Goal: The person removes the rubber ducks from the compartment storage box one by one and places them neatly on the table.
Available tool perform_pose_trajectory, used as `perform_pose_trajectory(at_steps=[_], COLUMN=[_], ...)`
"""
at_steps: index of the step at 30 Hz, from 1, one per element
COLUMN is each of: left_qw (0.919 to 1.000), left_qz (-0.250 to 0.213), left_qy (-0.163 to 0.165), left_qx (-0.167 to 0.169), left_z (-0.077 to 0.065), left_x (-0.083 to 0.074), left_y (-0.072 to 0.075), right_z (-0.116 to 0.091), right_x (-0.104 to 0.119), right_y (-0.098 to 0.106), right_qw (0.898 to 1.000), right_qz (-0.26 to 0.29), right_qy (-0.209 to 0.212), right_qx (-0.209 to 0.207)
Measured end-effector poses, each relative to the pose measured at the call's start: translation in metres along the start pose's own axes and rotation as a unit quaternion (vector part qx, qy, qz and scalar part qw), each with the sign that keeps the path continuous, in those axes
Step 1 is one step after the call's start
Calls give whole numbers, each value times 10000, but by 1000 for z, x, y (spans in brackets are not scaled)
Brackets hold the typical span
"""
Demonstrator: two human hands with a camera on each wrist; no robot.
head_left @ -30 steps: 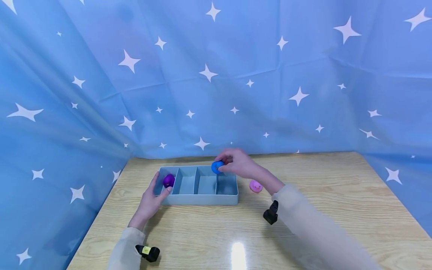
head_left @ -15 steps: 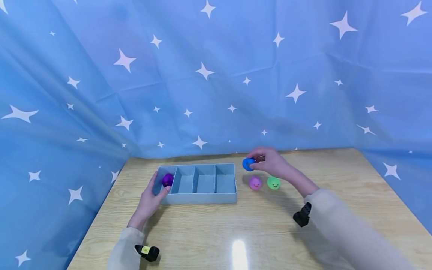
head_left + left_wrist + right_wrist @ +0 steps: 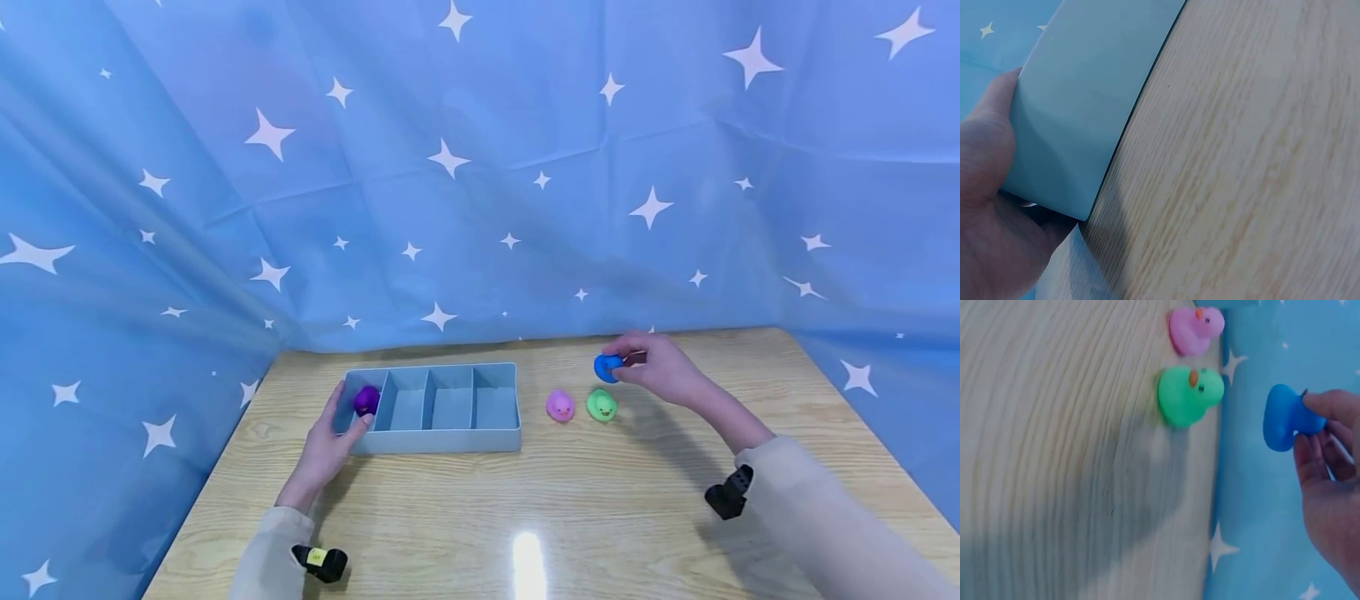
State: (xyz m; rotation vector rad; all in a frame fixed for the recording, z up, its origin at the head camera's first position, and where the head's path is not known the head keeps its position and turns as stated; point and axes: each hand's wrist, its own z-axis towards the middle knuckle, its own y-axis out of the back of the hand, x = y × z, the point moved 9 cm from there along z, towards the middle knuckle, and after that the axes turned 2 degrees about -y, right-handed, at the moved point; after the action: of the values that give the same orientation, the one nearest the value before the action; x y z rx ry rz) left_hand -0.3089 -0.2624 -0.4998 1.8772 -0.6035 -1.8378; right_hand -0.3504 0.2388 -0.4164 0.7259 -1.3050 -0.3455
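1. Head view: At a pale wood-grain table (image 3: pixel 450 517), a person's right hand (image 3: pixel 663 371) is pinching a small, rounded blue rubbery duck (image 3: pixel 607 368) between thumb and fingers, beyond a small green rubbery duck (image 3: pixel 602 405). A matching pink rubbery duck (image 3: pixel 560 406) is sitting just beside the green one. The left hand (image 3: pixel 324 450) is gripping the left end of a long grey-blue, four-compartment plastic tray (image 3: pixel 438 442); a shiny purple toy (image 3: pixel 366 401), perhaps another duck, is resting in its leftmost compartment.
2. Left wrist view: The left hand is holding the tray's end, its fingers partly passing out of sight.
3. Right wrist view: Thumb and fingertips are pinching the blue duck, leaving its rounded body jutting free.
4. The blue duck could be slipping should that fingertip pinch loosen; lowering it too close could be knocking the green duck over.
5. Compared with half a second ago, the right hand is carrying the blue duck farther right of the tray.
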Motion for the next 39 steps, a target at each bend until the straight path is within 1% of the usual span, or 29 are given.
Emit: perform_pose_trajectory(at_steps=[7,12,19,23,33,39], left_qw=[10000,9999,9997,9997,9998,9996], left_qz=[28,-6,9,27,102,67], left_qy=[25,63,181,207,134,199], left_qx=[67,125,135,122,119,173], left_z=[-2,-1,-2,-2,-1,-2], left_x=[-1,-2,1,1,1,0], left_y=[0,-1,0,-1,1,-1], right_z=[-18,-30,-39,-41,-43,-45], right_x=[-18,-33,-46,-49,-50,-54], right_y=[16,23,19,16,6,0], right_qw=[9997,9994,9995,9996,9998,9995], right_qz=[-70,-72,7,-52,-171,-288], right_qy=[-69,-174,-174,-80,-64,-150], right_qx=[-229,-288,-245,-252,-102,48])
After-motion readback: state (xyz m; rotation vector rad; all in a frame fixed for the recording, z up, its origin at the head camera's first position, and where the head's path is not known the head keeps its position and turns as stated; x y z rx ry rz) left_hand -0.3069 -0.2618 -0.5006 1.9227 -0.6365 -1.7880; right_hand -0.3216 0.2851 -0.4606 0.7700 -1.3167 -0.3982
